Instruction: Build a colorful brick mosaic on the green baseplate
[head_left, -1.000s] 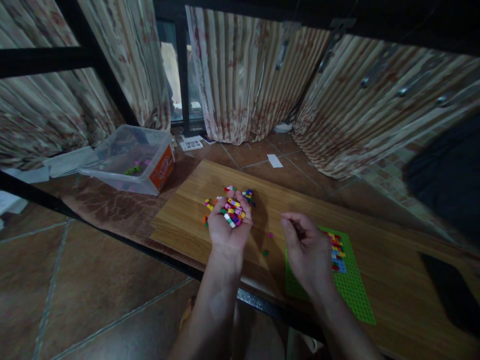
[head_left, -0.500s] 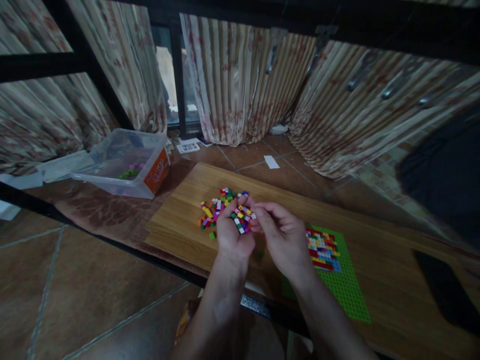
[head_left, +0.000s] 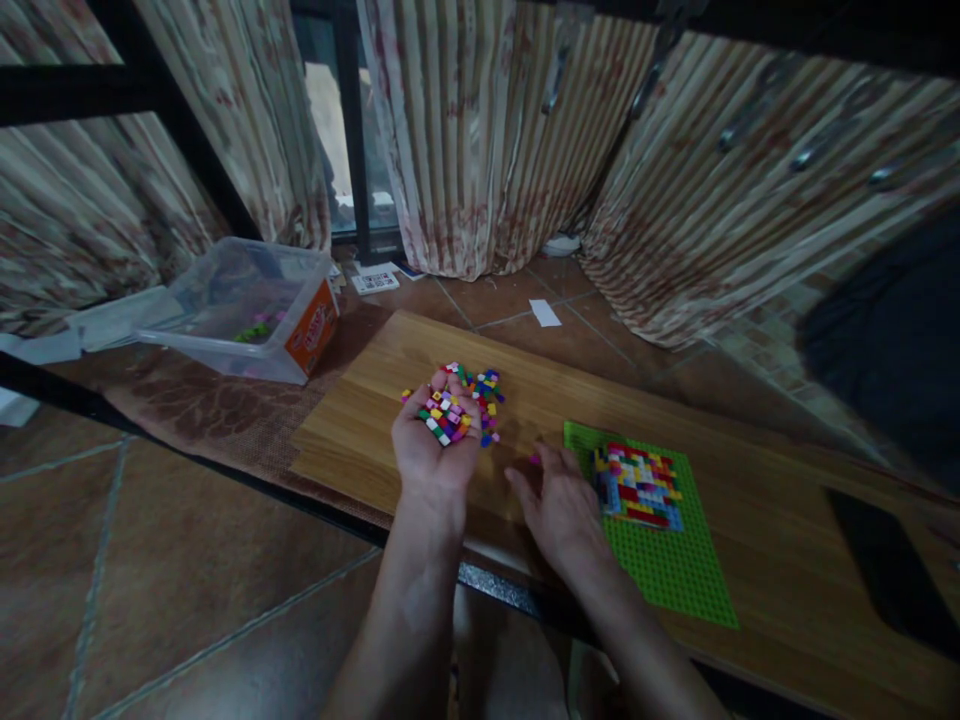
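Palm up and cupped, my left hand (head_left: 431, 450) holds a handful of small toy building bricks (head_left: 445, 415) in mixed colours. Behind and partly under it lies a loose pile of similar bricks (head_left: 487, 385) on the wooden board. My right hand (head_left: 562, 505) is low over the board with thumb and fingers apart. Close to its fingertips is a small pink brick (head_left: 535, 459), apparently on the wood. Just right of that hand, a green baseplate (head_left: 694, 560) carries a multicoloured block of joined bricks (head_left: 641, 485); the hand and wrist cover part of the plate's left edge.
A clear plastic bin (head_left: 247, 270) with an orange label and some green and pink pieces stands at the left. A dark flat object (head_left: 892, 560) lies on the board's right end. Striped curtains (head_left: 480, 140) hang behind, and a white paper (head_left: 544, 313) lies on the tiles.
My right hand has left the bricks in my left palm and moved down right beside the baseplate, its fingers spreading. My left hand has shifted left, still carrying its bricks.
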